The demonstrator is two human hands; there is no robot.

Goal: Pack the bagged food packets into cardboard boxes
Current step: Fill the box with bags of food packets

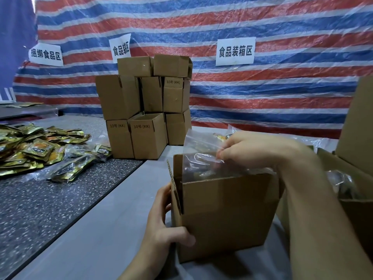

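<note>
Two hands are working on one open cardboard box [226, 215], which is standing on the grey bench [113, 219] right in front of the person. The left hand [165, 229] is gripping the box's near left corner, thumb on the front face and fingers [161, 199] curled round the side, seemingly bracing it so it does not slide or tip. The right hand [248, 150] is bent over the open top, pinching the upper edge of a clear bag of food packets [201, 146]. That bag is sitting partly inside the box with its top sticking up above the rim. I judge the pinch is for steering the floppy plastic down past the raised flaps. Behind, eight empty boxes [145, 104] that I can count are standing stacked against the striped tarp [262, 21] in rows of three, three and two, likely kept within reach for filling next; more may be hiding behind them. One heap of loose gold packets [36, 150], too many to count, is lying on the dark speckled bench [40, 209] to the left. One larger carton [355, 128] is standing open at the right edge, with bagged goods showing inside. Three paper signs [235, 51] are hanging on the tarp.
</note>
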